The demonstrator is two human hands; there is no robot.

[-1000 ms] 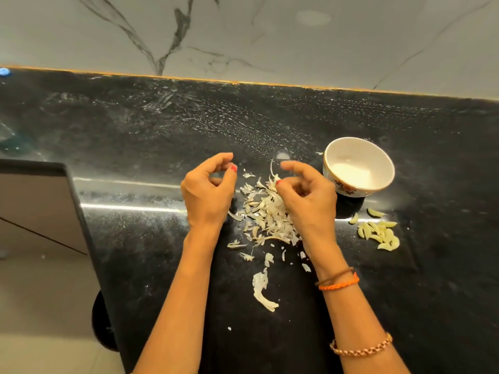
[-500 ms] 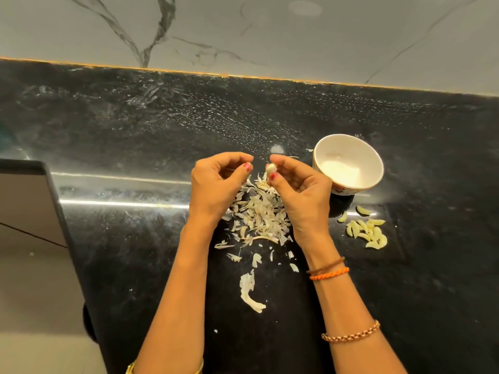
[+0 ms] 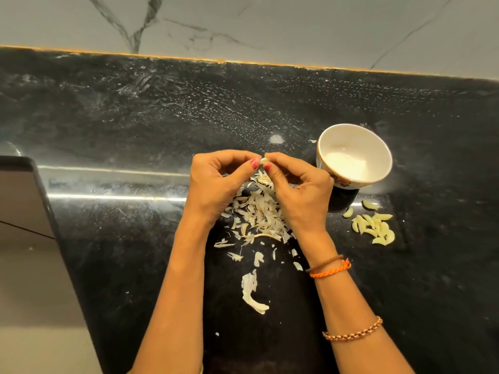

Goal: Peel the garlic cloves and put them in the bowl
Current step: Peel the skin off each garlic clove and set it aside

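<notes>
Both hands, left [image 3: 213,182] and right [image 3: 299,190], pinch one clove [image 3: 263,161] at thumb tips above the skins [image 3: 259,211], so peel drops there. Bowl [image 3: 378,149] stands just right, within reach.

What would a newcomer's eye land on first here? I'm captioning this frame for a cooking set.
First, the left hand and right hand meeting at centre, together pinching a small pale garlic clove above a heap of white papery garlic skins on the black stone counter. Next, the white round ceramic bowl to the right, with a cluster of pale yellow peeled cloves nearer the person.
</notes>
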